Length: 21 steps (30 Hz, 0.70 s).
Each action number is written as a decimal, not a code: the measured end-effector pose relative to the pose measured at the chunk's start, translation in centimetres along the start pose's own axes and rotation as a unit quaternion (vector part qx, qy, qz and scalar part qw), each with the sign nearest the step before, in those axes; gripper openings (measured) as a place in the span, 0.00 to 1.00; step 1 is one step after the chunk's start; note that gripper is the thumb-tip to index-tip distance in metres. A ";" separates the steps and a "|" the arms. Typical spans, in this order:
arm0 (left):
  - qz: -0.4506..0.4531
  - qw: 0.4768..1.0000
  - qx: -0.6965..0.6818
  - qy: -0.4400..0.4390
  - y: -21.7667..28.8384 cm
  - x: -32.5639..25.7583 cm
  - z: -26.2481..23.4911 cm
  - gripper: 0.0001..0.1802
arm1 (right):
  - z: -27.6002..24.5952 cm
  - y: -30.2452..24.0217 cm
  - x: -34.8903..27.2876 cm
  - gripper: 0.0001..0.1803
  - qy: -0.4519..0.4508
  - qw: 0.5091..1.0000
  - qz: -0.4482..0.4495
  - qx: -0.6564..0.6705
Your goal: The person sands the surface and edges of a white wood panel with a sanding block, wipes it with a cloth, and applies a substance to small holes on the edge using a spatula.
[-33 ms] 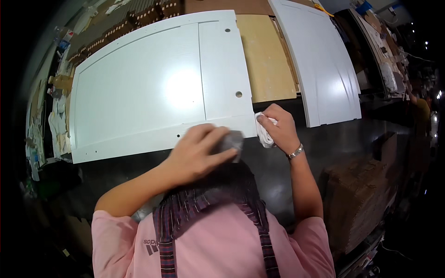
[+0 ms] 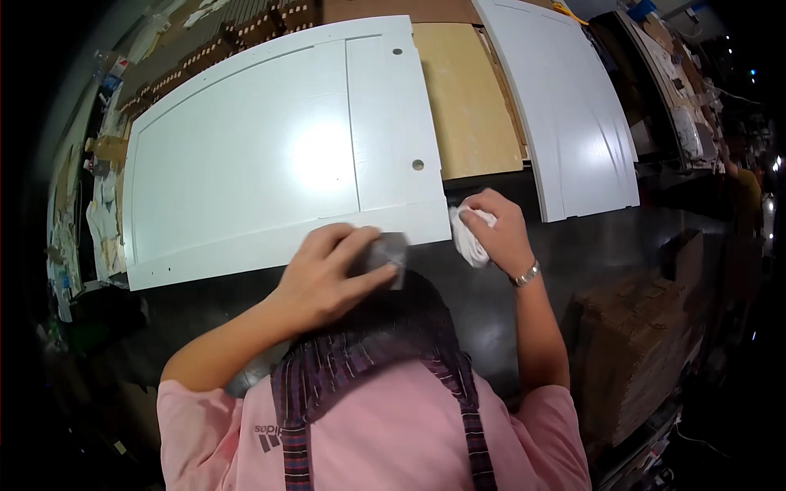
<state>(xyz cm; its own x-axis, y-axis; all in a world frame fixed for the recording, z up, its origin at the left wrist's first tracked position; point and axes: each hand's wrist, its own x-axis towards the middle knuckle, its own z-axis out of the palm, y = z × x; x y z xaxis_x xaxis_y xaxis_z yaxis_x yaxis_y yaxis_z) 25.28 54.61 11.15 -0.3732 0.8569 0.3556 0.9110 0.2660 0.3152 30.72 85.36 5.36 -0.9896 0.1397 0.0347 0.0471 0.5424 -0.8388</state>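
Observation:
A large white panel [image 2: 246, 139], with a recessed field, grooves and small round holes, lies flat in front of me. At its near edge my left hand [image 2: 323, 274] is closed around a grey block that looks like a sanding sponge [image 2: 393, 252]. Thumb and fingers grip the block from either side; whether it touches the edge is hard to tell. Just off the panel's near right corner, my right hand [image 2: 501, 233] is closed on a bunched white cloth [image 2: 467, 239].
Right of the panel lies a bare yellowish board [image 2: 471, 106], then a second white panel [image 2: 565, 114]. Stacked brown strips [image 2: 196, 61] line the far left. Cluttered surfaces flank both sides. A brown cardboard stack [image 2: 630, 352] stands at the lower right, and a person [image 2: 743, 192] is at the far right.
My left hand has moved left along the panel's near edge with the grey block. My right hand and the white cloth have shifted slightly right and nearer to me.

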 end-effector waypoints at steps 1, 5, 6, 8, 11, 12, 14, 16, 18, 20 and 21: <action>-0.010 1.000 0.012 0.011 0.1 -0.7 0.0 0.29 | 0.0 -0.2 -1.0 0.13 0.005 1.000 0.004 0.005; 0.038 0.999 -0.017 0.014 1.7 4.4 2.7 0.28 | 1.7 -1.2 -3.8 0.33 -0.048 0.998 0.004 0.041; 0.041 0.999 -0.010 0.007 1.9 5.2 3.0 0.29 | 2.1 -0.9 -3.7 0.32 -0.022 0.999 -0.027 0.012; 0.031 0.999 -0.002 -0.010 1.9 5.4 2.2 0.30 | 1.7 -0.5 -4.0 0.31 0.010 0.998 -0.056 -0.016; 0.008 0.999 0.011 -0.043 1.5 3.5 1.0 0.30 | 1.8 0.3 -4.6 0.29 0.015 0.998 -0.038 0.054; 0.006 0.999 0.019 -0.031 2.2 3.9 1.2 0.29 | 2.2 0.2 -4.5 0.29 0.004 0.997 -0.037 0.068; 0.027 1.000 0.016 -0.004 3.0 5.9 2.6 0.24 | 2.7 -0.1 -4.1 0.28 -0.009 0.996 -0.042 0.082; 0.027 0.999 0.020 -0.014 3.0 6.4 2.7 0.25 | 2.6 0.0 -3.9 0.28 0.005 0.997 -0.016 0.074; 0.001 0.999 0.036 -0.030 2.1 4.0 1.1 0.27 | 2.1 0.5 -4.3 0.28 0.011 0.996 -0.027 0.079; -0.031 0.998 0.044 -0.023 1.2 0.7 0.0 0.30 | 1.9 0.8 -4.7 0.27 0.023 0.995 -0.050 0.081; -0.030 0.998 0.045 -0.025 1.4 1.0 -0.2 0.30 | 2.4 0.4 -4.7 0.27 0.024 0.995 -0.050 0.083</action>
<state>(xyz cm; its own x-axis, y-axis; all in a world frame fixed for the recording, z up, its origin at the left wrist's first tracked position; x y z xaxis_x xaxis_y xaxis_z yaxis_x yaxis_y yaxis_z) 26.14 55.70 12.15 -0.4204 0.8585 0.2937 0.9002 0.3539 0.2539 35.05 82.91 3.55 -0.9804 0.1331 0.1450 -0.0782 0.4123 -0.9077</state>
